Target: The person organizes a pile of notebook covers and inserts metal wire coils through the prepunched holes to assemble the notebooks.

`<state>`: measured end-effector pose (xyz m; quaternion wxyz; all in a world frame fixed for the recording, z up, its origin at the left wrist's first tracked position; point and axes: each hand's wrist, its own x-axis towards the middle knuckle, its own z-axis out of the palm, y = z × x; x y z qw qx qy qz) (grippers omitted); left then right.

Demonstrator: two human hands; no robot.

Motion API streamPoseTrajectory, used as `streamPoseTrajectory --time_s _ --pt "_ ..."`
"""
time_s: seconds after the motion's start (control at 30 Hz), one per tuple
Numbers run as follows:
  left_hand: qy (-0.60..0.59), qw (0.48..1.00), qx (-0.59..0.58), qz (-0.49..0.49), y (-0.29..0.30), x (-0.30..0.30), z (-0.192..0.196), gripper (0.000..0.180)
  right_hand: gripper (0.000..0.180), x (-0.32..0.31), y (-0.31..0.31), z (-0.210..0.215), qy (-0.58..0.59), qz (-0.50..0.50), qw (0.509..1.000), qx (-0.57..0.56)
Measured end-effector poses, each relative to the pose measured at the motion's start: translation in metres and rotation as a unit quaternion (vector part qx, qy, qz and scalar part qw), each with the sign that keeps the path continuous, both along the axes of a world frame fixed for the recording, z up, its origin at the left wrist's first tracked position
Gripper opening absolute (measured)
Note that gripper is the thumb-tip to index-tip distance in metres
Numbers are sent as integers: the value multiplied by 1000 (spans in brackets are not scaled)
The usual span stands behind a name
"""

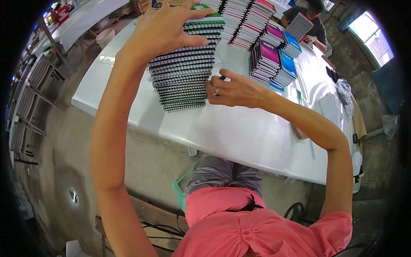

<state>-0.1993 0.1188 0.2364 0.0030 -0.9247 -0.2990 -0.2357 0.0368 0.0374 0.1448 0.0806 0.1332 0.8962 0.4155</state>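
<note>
The left hand point(165, 30) lies spread flat on top of a tall stack of spiral-bound notebooks point(184, 68), fingers wide over the green top cover. The right hand point(233, 91), fingers curled narrow, presses the stack's right side. The stack stands near the white table's point(222, 132) left front edge; more notebook piles point(274, 58) sit behind.

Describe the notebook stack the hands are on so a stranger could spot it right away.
On the long white table, the tall stack of spiral notebooks stands nearest its front edge. The left hand rests on top, the right hand at its side. Green covers; neighbouring stacks are pink and blue.
</note>
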Motion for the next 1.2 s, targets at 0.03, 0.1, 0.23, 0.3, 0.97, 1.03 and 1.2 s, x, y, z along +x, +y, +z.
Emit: streamPoseTrajectory --time_s 0.03,0.1,0.23,0.3,0.97,1.03,1.2 --pt "1 1000 -2 1 -2 0 1 72 31 1 -1 0 -9 -3 1000 -5" --pt "18 992 -115 56 -5 2 5 72 32 1 -1 2 -18 -5 1000 -10" --pt "-2 994 -104 31 -2 -2 3 73 31 0 1 8 -29 6 1000 1" --pt "4 994 -102 27 -1 -3 3 73 28 -1 0 7 -28 11 1000 10" --pt "-56 992 -102 -50 7 -2 -4 69 30 0 3 -7 6 12 1000 -8" --pt "-68 988 -131 -50 5 -1 -3 69 26 -1 1 -8 51 -2 997 -50" --pt "-37 992 -116 -31 -13 -1 12 69 10 -25 -24 -24 50 -253 956 -141"
